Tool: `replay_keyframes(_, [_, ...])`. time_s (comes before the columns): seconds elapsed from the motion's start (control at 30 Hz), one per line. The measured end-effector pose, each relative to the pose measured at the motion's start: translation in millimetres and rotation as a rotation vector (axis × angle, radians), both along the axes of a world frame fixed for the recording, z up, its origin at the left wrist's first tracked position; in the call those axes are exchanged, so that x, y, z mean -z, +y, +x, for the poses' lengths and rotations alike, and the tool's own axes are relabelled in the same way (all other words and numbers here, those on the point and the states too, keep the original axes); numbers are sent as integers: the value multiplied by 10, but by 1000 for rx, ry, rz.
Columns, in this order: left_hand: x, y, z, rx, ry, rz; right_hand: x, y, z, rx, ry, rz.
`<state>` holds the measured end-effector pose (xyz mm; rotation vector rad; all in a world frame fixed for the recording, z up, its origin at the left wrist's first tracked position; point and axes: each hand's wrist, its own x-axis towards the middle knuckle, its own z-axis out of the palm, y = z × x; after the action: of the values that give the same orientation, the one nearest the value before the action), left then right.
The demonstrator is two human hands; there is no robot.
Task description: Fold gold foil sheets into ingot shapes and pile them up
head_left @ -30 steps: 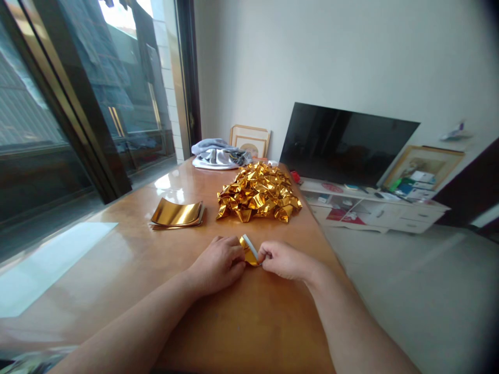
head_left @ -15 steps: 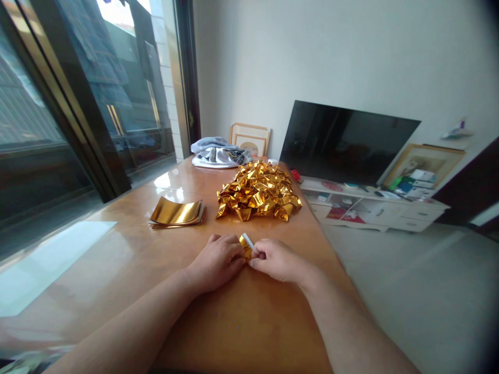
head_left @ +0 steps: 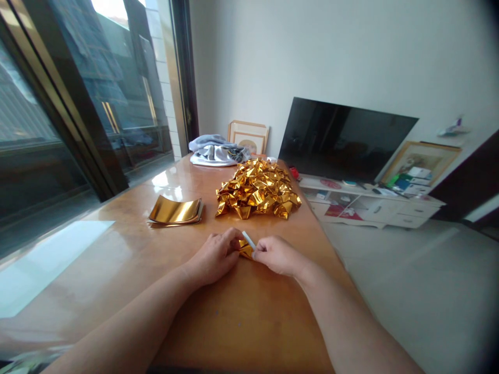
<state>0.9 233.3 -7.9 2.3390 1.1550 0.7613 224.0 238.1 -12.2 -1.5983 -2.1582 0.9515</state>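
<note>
On the table in front of me, a small folded piece of gold foil paper (head_left: pixel 245 250) lies between my hands. My left hand (head_left: pixel 218 254) pinches it from the left, its fingers curled at the paper's edge. From the right, my right hand (head_left: pixel 278 254) is closed at the other edge. A narrow white strip (head_left: pixel 248 239) slants up and left from the right fingers, over the foil; whether it is a separate stick or the paper's white back I cannot tell. Beyond my hands sits a heap of folded gold foil pieces (head_left: pixel 259 192). To its left lies a stack of flat gold foil sheets (head_left: pixel 175 210).
Folded cloth (head_left: pixel 218 150) rests at the far end of the wooden table (head_left: pixel 241 322). A glass sliding door stands on the left. A television (head_left: pixel 345 137) and a low white cabinet (head_left: pixel 380 210) are beyond the table's right edge.
My left fingers have lifted slightly and shifted to the far edge of the foil paper, and more of its gold face shows. My right hand has stayed nearly in place.
</note>
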Motion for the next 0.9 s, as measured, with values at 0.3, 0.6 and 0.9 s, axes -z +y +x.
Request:
replay_keyframes(0.3, [-23, -27, 7, 68, 110, 93, -8, 18, 42, 1, 13, -14])
replay_keyframes(0.6, [-25, -24, 30, 38, 135, 115, -133, -8, 148, -44, 24, -37])
replay_keyframes(0.9, [-30, -39, 21, 40, 162, 137, -78, -9, 113, 12, -18, -48])
